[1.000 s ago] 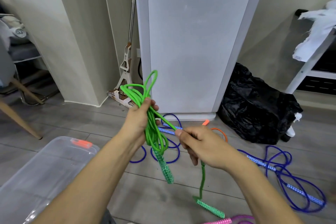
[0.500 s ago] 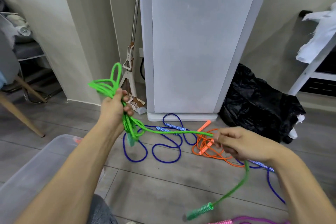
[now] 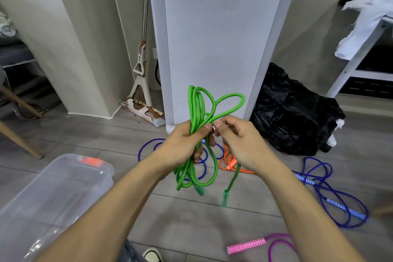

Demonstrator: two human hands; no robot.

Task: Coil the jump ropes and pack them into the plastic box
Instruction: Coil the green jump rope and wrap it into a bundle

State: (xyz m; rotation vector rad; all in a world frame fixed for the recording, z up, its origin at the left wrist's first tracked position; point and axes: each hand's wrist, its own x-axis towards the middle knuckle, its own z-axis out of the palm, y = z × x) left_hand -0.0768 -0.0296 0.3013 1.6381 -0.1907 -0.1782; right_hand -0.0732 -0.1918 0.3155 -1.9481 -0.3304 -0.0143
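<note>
At frame centre: I see the green jump rope (image 3: 196, 110) coiled.
Left hand (image 3: 182, 144): fingers clamped round the coil.
Right hand (image 3: 238, 142): fingers pinch one strand beside it.
Lower left: plastic box (image 3: 53, 198).

The green rope (image 3: 196, 110) passed out of sight inside the left hand (image 3: 182, 144), and its two handles (image 3: 224, 195) hung motion-blurred. The right hand (image 3: 238, 144) hid whichever strand its fingertips pinched. The plastic box (image 3: 70, 178) was cut off by the left and bottom edges. The forearms covered parts of the blue rope (image 3: 148, 144) and the orange rope (image 3: 228, 160) on the floor. The pink rope (image 3: 276, 240) ran off the bottom edge.
</note>
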